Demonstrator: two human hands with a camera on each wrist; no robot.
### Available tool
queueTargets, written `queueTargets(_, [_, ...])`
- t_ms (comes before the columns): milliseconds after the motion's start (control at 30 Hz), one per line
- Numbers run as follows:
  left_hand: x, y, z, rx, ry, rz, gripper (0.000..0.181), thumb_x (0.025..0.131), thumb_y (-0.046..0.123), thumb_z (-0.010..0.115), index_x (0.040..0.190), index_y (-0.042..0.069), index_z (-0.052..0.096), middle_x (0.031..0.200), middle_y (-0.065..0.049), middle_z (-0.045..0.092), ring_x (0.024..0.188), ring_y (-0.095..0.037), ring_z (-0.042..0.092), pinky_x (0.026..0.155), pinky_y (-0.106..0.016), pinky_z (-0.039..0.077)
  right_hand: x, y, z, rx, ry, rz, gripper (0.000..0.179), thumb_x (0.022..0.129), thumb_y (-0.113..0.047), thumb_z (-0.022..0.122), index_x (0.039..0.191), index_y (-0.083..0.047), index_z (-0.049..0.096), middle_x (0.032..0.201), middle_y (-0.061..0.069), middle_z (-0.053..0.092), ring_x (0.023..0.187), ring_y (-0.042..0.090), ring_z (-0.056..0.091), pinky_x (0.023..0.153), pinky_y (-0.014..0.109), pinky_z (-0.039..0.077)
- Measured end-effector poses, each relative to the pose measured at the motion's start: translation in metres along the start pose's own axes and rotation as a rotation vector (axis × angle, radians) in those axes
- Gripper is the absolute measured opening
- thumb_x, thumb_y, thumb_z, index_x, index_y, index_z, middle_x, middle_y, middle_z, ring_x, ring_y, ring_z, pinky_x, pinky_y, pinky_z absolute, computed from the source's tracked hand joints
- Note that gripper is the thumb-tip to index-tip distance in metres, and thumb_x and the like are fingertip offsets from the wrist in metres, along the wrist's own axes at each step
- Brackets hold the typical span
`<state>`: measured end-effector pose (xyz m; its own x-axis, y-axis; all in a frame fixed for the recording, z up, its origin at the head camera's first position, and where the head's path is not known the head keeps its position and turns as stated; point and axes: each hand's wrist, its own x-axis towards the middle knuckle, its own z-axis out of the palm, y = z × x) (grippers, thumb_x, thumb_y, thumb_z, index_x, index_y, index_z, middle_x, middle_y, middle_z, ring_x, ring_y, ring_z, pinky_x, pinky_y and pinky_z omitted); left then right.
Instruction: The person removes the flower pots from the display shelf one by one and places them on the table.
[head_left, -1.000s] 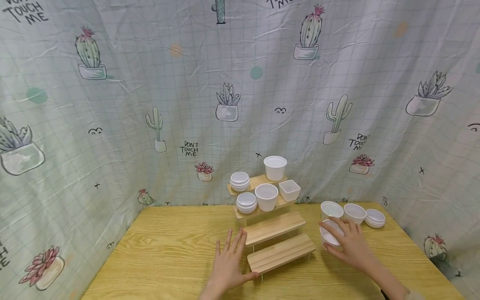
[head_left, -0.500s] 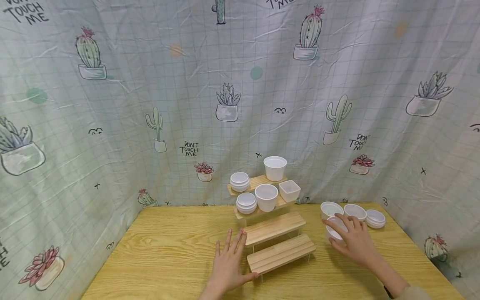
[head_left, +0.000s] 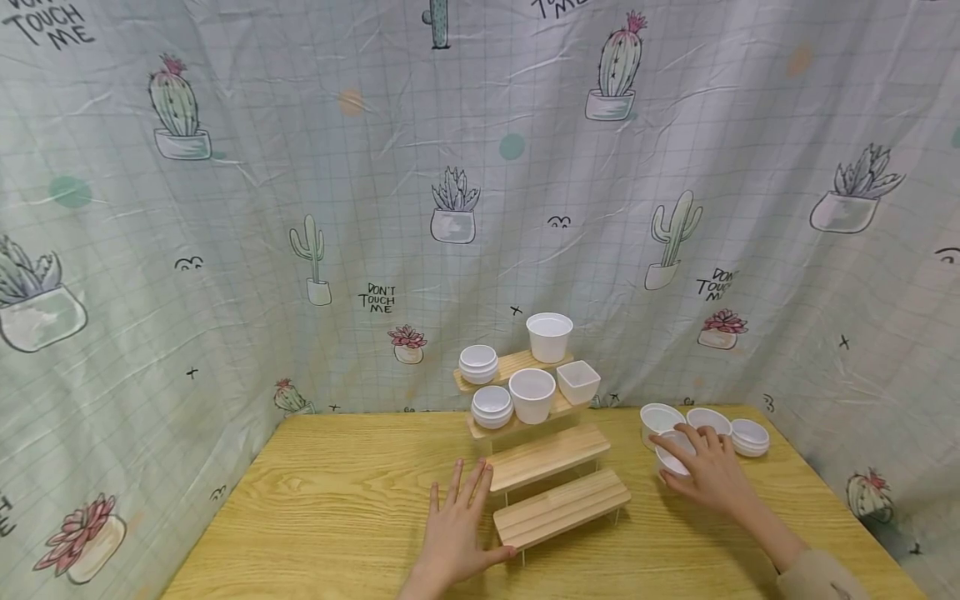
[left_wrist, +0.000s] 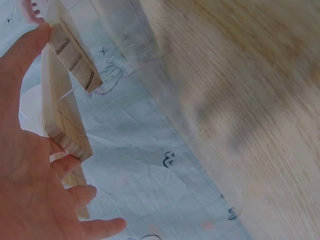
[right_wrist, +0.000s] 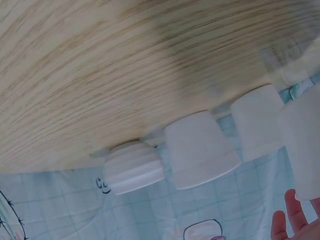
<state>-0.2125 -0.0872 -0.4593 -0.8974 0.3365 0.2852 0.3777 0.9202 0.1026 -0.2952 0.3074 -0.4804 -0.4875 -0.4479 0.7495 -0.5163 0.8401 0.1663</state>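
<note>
A wooden stepped stand [head_left: 562,508] with several tiers stands on the table. My left hand [head_left: 453,533] is at its left end, fingers spread and fairly straight. In the left wrist view the thumb [left_wrist: 30,47] touches the end of one step and the fingers rest by the end of another step [left_wrist: 67,125]. My right hand [head_left: 708,475] holds a white round pot [head_left: 672,454] at its rim, in front of the other pots on the right. In the right wrist view that pot [right_wrist: 305,145] shows only partly, with fingertips [right_wrist: 295,210] at its rim.
Behind the right hand stand a white pot [head_left: 662,415], another white pot [head_left: 708,421] and a ribbed low pot [head_left: 750,437]. Several white pots, including a square one [head_left: 578,381], sit on the stand's two upper tiers. A cactus-print curtain [head_left: 510,208] hangs behind the wooden table [head_left: 322,500].
My right hand has moved slightly right and back with the white pot, bringing it closer to the other pots. The left hand has stayed at the stand.
</note>
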Motion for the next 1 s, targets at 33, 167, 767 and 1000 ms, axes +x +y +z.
queueTargets(33, [0.0,0.0,0.0,0.001,-0.002,-0.001,0.105,0.062,0.073,0.056,0.142,0.014,0.022,0.149,-0.003,0.021,0.137,-0.034,0.016,0.1,-0.064,0.023,-0.001,0.001,0.001,0.001,-0.004,-0.001,0.054,0.086,-0.063,0.032,0.111,-0.024,0.06,0.101,0.014,0.055,0.082,0.032,0.045,0.059,0.041,0.03])
queueTargets(167, [0.0,0.001,-0.001,0.001,-0.006,-0.003,0.105,0.062,0.073,0.056,0.142,0.014,0.022,0.149,-0.003,0.021,0.137,-0.033,0.016,0.1,-0.064,0.023,-0.003,0.006,0.005,0.007,-0.023,0.002,0.053,0.085,-0.063,0.034,0.111,-0.024,0.06,0.099,0.015,0.055,0.081,0.033,0.045,0.059,0.041,0.031])
queueTargets(767, [0.0,0.001,-0.002,-0.001,-0.002,0.002,0.106,0.062,0.072,0.057,0.142,0.014,0.022,0.149,-0.004,0.022,0.136,-0.035,0.017,0.1,-0.065,0.023,-0.01,0.011,0.013,-0.006,-0.147,0.039,0.057,0.058,-0.036,0.076,0.111,-0.027,0.059,0.1,0.013,0.054,0.083,0.031,0.044,0.06,0.039,0.029])
queueTargets(1000, [0.001,0.001,0.0,0.003,-0.01,-0.003,0.106,0.062,0.073,0.056,0.143,0.015,0.02,0.15,-0.002,0.02,0.137,-0.033,0.014,0.101,-0.064,0.022,-0.011,0.012,0.017,-0.008,-0.174,0.053,0.055,0.059,-0.038,0.076,0.111,-0.027,0.059,0.099,0.012,0.054,0.084,0.031,0.045,0.06,0.039,0.029])
